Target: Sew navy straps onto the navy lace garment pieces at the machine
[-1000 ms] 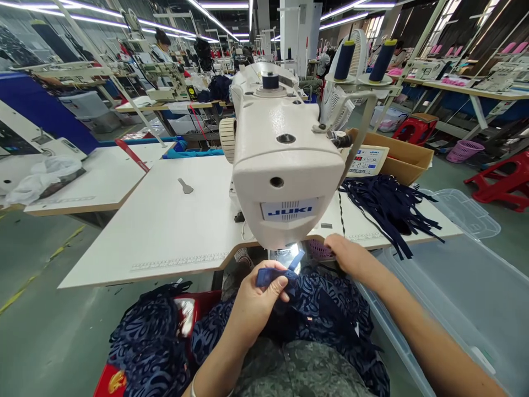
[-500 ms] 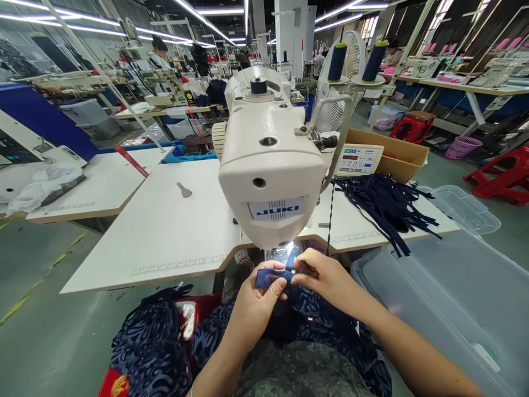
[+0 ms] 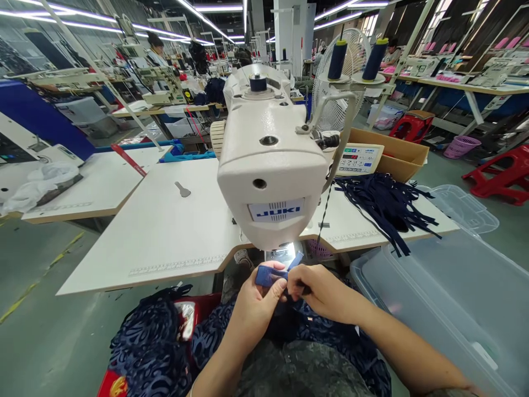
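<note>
My left hand (image 3: 258,300) pinches a folded piece of navy fabric (image 3: 265,276) between thumb and fingers, just below the head of a sewing machine (image 3: 273,182). Close against it, my right hand (image 3: 316,289) has its fingers curled in at the fabric's right end; what lies inside them is hidden. A narrow blue strap (image 3: 295,260) sticks up between the hands toward the lit needle area. Navy patterned garments (image 3: 152,342) lie on my lap and to the left.
A bundle of navy straps (image 3: 382,207) lies on the white table (image 3: 173,231) at right, by a control panel (image 3: 359,159) and a cardboard box (image 3: 397,151). A grey metal piece (image 3: 182,189) rests at left. A clear plastic bin (image 3: 446,309) stands at right.
My right hand has turned and its fingers have curled in closer to the left hand. The blue strap now leans further right. My left hand stays nearly in place.
</note>
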`<state>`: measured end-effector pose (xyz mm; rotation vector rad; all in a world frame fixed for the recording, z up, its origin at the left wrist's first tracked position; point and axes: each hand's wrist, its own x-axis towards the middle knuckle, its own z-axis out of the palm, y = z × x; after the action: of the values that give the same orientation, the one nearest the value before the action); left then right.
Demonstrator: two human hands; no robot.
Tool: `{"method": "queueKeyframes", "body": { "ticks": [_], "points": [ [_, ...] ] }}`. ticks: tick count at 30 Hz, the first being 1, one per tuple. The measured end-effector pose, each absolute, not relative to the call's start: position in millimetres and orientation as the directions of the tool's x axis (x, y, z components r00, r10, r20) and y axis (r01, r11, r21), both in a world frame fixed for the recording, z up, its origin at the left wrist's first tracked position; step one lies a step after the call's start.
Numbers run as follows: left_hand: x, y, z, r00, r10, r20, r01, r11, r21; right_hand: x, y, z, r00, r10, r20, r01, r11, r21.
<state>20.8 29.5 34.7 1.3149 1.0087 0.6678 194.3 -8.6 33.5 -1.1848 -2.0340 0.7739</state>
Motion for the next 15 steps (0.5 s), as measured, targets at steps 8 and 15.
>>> {"method": "queueKeyframes", "body": {
  "ticks": [8,15],
  "points": [
    [15.2,28.5,36.6,0.4,0.894,-0.203,0.263,0.1,0.96,241.1,22.3,12.0,0.11,0.927,0.36,0.954,0.004,-0.3],
    [17.6,29.1,37.2,0.389,0.89,-0.236,0.185,0.176,0.967,280.9,25.4,-3.2,0.25,0.927,0.279,0.946,-0.172,-0.275]
  ]
}}
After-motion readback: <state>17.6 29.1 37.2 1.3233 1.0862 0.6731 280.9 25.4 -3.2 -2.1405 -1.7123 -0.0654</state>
